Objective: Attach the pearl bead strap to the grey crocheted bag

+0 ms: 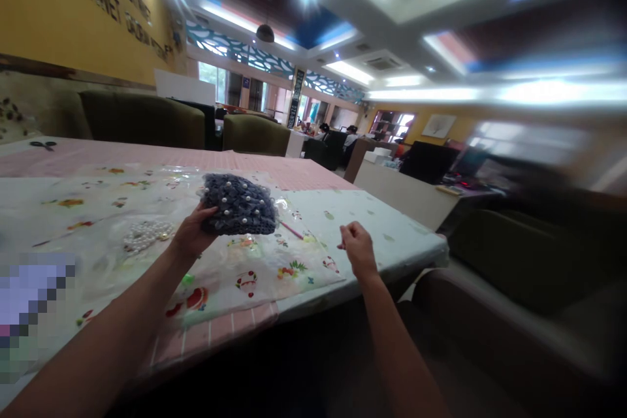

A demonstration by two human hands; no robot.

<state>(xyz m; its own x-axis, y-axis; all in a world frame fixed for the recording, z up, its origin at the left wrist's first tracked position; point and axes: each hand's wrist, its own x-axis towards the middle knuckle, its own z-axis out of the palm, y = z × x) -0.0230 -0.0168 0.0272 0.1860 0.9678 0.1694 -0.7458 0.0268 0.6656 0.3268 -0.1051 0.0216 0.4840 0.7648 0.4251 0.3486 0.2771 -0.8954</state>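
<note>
My left hand [193,234] grips a dark grey-blue knitted piece [242,206] studded with white pearl beads, perhaps a small bag or hat. It is held up above the table, its thumb showing at the near side. Beyond the table's right part, my right hand [358,247] hovers with fingers curled; whether anything small is pinched in them is hidden. A pink crochet hook or thin stick [292,230] lies on the cloth between the hands. To the left of my left hand rests a heap of white pearl beads [145,235] in what looks like clear plastic.
Dark scissors [43,145] lie at the table's far left corner. A printed plastic sheet and a pink striped cloth [210,334] cover the table. Green armchairs [257,137] stand behind it and at the right. Two people sit far back. A blurred-out patch covers the lower left.
</note>
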